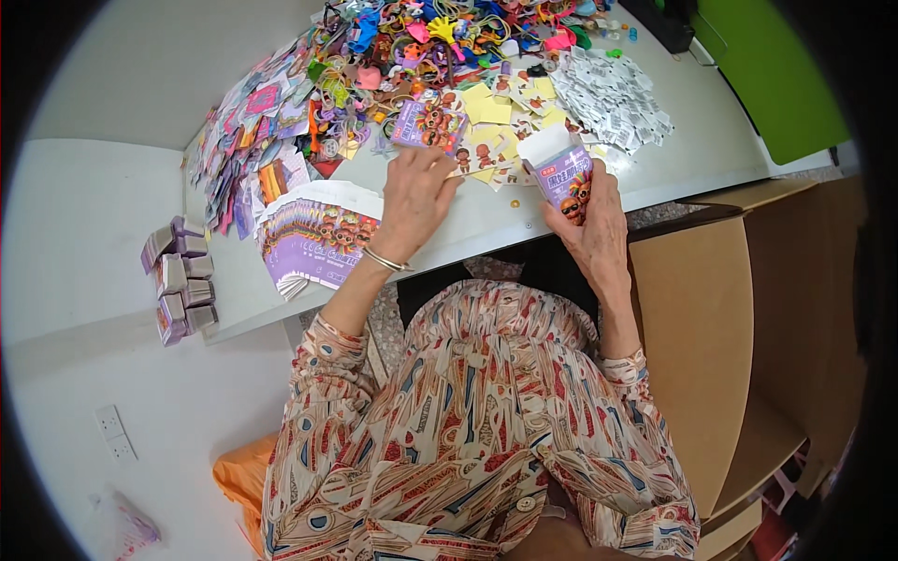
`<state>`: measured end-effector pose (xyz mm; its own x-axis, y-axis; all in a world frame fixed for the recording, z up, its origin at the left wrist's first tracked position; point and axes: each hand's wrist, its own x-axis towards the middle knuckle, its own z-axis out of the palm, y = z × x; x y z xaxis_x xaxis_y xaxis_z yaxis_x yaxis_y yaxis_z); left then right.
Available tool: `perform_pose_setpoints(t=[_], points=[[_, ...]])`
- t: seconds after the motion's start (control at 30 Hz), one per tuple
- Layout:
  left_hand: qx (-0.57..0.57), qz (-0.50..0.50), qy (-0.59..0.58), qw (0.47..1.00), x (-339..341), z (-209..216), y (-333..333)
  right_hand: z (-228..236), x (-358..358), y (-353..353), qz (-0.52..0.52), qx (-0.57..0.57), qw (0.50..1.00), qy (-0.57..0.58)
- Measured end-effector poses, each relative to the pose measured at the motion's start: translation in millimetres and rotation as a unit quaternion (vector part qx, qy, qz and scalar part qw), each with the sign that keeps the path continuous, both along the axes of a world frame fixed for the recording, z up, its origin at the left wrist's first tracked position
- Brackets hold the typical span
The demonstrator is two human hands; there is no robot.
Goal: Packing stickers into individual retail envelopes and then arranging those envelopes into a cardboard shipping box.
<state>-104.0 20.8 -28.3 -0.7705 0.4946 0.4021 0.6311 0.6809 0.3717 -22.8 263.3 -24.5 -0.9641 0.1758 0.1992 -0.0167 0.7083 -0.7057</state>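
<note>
My right hand (592, 222) grips a small purple carton (564, 183) with cartoon figures on its front. The carton's white top flap (543, 145) stands up, unfolded. My left hand (417, 198), a bangle at its wrist, is at the table's front part with fingers bent together, fingertips by the small figure cutouts (483, 157). What those fingers pinch, if anything, is too small to make out. Just beyond them lies a purple printed piece (428, 123). Left of that hand a fan of flat purple cartons (318, 238) overlaps on the white table.
Colourful small toys (412, 47) heap at the back. Printed cards (245, 140) pile along the left. Yellow paper squares (488, 105) and white packets (613, 98) lie centre and right. Purple card stacks (178, 280) stand at the left edge. A cardboard box (692, 346) is at right.
</note>
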Motion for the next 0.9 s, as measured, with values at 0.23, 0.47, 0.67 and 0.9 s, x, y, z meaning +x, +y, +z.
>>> perform_pose_setpoints(t=[0.23, 0.47, 0.67, 0.9], points=[[0.003, -0.041, 0.015, 0.999, -27, 19, -27, 5, 1, -17, 0.045, 0.003, 0.999, 0.015], [-0.05, 0.204, -0.038, 0.977, -122, 38, -109, 6, -1, -44, 0.115, -0.011, 0.993, 0.037], [-0.14, 0.264, -0.055, 0.953, -139, 6, -103, 2, -6, -44, 0.121, -0.006, 0.992, 0.037], [0.004, 0.23, 0.003, 0.973, -141, 39, -115, 8, -12, -43, 0.113, -0.025, 0.993, 0.018]])
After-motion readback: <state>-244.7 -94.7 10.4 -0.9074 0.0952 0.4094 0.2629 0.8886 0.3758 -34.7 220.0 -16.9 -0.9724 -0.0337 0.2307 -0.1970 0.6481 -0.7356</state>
